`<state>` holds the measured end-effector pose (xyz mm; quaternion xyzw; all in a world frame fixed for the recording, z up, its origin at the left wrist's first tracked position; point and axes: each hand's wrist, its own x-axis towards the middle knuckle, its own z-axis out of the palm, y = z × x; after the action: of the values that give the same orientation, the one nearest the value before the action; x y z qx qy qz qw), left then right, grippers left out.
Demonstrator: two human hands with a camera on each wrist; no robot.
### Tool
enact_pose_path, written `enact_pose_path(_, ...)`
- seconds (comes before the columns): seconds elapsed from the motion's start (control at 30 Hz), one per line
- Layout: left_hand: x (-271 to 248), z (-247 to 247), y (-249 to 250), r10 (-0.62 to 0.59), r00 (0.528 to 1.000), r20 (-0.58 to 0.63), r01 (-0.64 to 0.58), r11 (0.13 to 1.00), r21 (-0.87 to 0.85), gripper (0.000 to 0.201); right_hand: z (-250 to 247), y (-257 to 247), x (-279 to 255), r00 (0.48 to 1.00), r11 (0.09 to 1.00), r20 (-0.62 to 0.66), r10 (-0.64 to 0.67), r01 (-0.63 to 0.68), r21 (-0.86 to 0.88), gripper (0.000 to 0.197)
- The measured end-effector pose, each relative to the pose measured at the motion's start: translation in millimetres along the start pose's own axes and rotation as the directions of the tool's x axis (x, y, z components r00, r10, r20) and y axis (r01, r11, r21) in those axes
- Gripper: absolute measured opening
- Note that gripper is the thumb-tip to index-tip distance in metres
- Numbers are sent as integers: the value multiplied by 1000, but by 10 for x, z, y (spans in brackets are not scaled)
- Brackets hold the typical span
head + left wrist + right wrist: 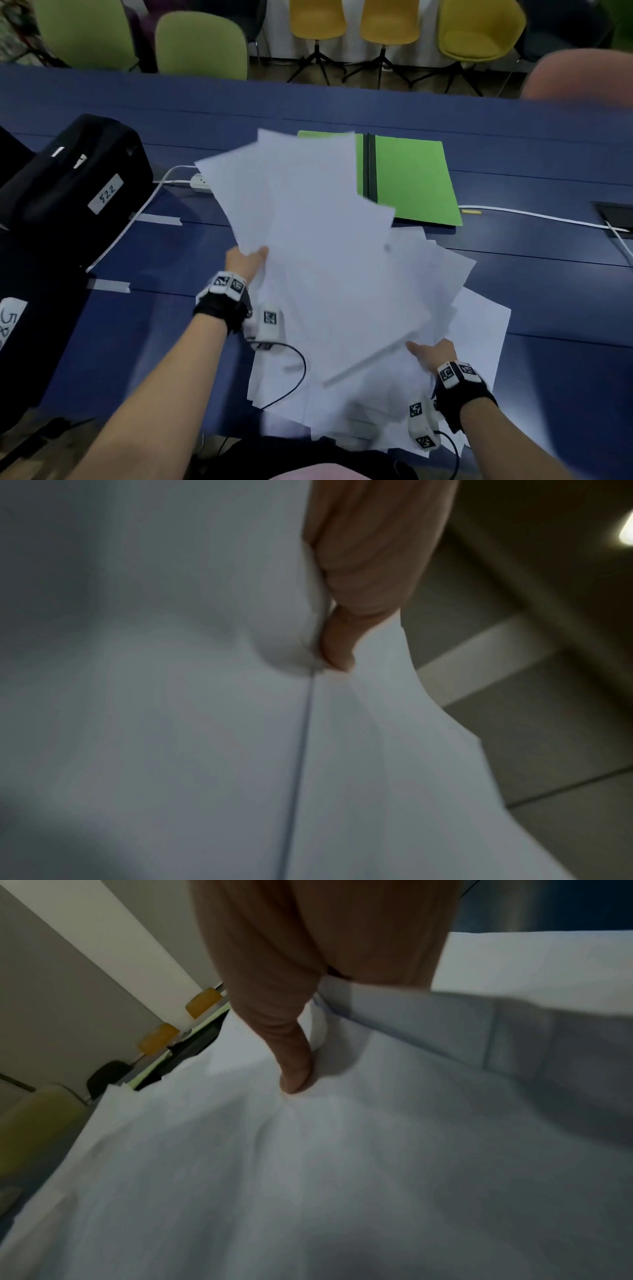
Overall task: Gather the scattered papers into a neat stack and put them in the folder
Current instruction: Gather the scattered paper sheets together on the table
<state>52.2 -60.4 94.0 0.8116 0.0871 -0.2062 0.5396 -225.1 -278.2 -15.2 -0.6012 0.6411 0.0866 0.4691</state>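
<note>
Sheets of plain white paper (318, 246), fanned, pinched by our left hand (245, 262), right hand (430, 354); loose ones may slip onto blue tabletop (548, 291).

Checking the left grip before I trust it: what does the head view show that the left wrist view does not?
Head view only: the open green folder lying beyond the papers, loose sheets on the blue table, and the right hand. Left wrist view only: the thumb pressed on the sheets. Both: the left hand holding the fanned papers.
</note>
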Motion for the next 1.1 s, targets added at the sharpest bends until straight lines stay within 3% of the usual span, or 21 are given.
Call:
enact_pose_path(0.1,-17,38,-565,-185,974,131,158,968,193,58,-90,-68,31,993,1000,121,13,-11,-19,30)
enact_pose_path(0.2,-70,66,-917,-272,941,202,195,922,334,65,-112,-114,86,989,999,147,-8,1,48,42)
enact_pose_path(0.27,-124,147,-1049,-288,935,205,203,912,357,63,-84,-140,47,990,999,142,-13,7,39,48)
enact_pose_path(0.37,-213,296,-1145,-287,941,182,238,939,250,43,5,-117,32,986,1000,164,10,-15,27,49)
enact_pose_path(0.47,-224,398,-1223,-227,957,179,174,948,268,54,61,-96,47,982,985,190,-1,-32,170,52)
enact_pose_path(0.6,-24,394,-1332,-102,984,145,43,932,359,43,57,-17,151,959,925,282,-24,-86,371,90)
enact_pose_path(0.67,49,424,-1371,-114,974,195,31,922,387,39,97,-44,88,943,943,331,-44,-71,326,110)
enact_pose_path(0.7,35,463,-1377,-114,966,232,17,923,385,36,130,-82,7,942,954,330,-55,-48,297,112)
enact_pose_path(0.77,-111,588,-1331,-108,944,311,-11,934,358,30,235,-123,-88,941,980,335,-47,-22,197,92)
enact_pose_path(0.83,-274,712,-1245,-184,917,355,60,941,334,41,324,-121,-102,963,995,268,3,-29,93,88)
enact_pose_path(0.9,-335,755,-1190,-247,908,338,142,941,308,51,335,-152,-88,976,993,219,-17,-8,115,84)
enact_pose_path(0.97,-318,687,-1140,-258,928,267,189,948,257,56,288,-177,-84,980,989,196,-30,0,150,82)
enact_pose_path(1.1,-233,389,-1156,-127,977,173,106,986,129,73,173,-195,-69,978,965,195,-70,17,263,76)
